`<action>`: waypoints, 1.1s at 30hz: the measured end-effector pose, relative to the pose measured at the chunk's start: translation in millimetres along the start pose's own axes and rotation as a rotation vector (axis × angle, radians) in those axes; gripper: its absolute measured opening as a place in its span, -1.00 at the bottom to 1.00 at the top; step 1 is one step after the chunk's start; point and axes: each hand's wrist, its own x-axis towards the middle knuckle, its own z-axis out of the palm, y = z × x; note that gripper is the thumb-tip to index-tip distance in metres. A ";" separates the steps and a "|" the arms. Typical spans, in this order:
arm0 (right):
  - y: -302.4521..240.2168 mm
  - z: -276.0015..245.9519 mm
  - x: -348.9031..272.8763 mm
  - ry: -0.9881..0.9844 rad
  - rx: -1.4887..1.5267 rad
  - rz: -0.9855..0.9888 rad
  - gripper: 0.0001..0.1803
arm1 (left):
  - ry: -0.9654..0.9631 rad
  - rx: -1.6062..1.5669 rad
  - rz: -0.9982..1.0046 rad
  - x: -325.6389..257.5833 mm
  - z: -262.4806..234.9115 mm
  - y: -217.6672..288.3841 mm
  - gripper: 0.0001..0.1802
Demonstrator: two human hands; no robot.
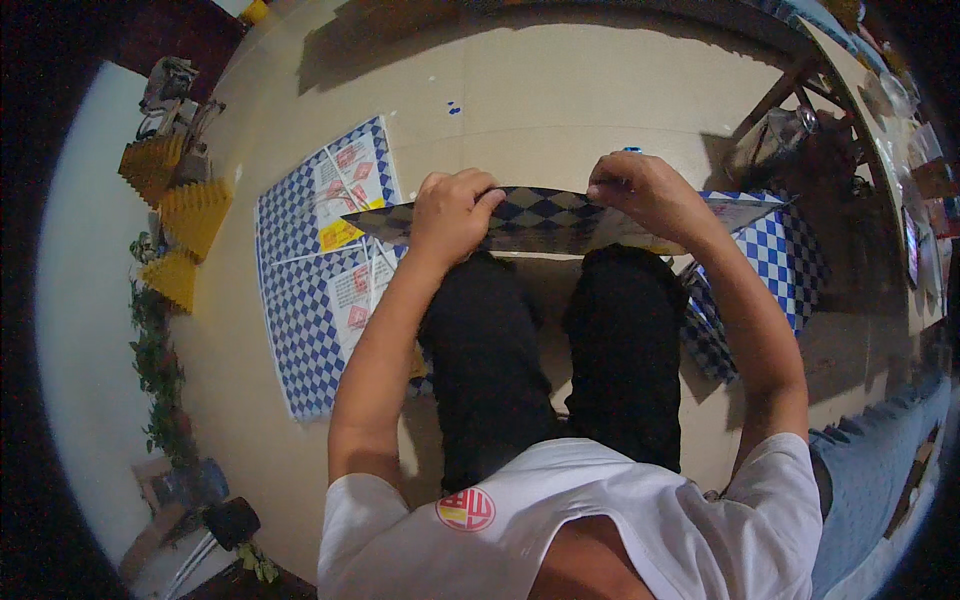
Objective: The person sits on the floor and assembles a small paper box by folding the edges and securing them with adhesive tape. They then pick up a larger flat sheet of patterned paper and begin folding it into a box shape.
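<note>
White shirt and black-trousered knees lie lowest in frame; above them, left hand (452, 215) and right hand (640, 192) each pinch closed the upper edge of a checkered flat sheet (548, 220), long axis left-to-right at centre frame.

1. Dim indoor light with a cool bluish cast; the tan floor (560, 90) is the brightest area.
2. Hard shadows fall across the floor's top edge and right side.
3. Fisheye bending is strong — corners go black.
4. Rim details are soft and murky — the centre is fairly sharp.
</note>
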 end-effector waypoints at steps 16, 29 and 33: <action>-18.0 16.2 29.6 -0.070 -0.059 -0.110 -0.79 | 0.019 -0.004 0.005 0.9 5.8 -5.7 -0.77; -2.3 41.0 61.3 -0.235 0.093 0.061 -0.71 | 0.098 0.082 0.093 -12.1 9.5 -10.1 -0.71; 4.7 39.2 66.9 -0.294 0.173 0.255 -0.68 | 0.021 0.023 0.231 -8.1 3.6 -3.6 -0.42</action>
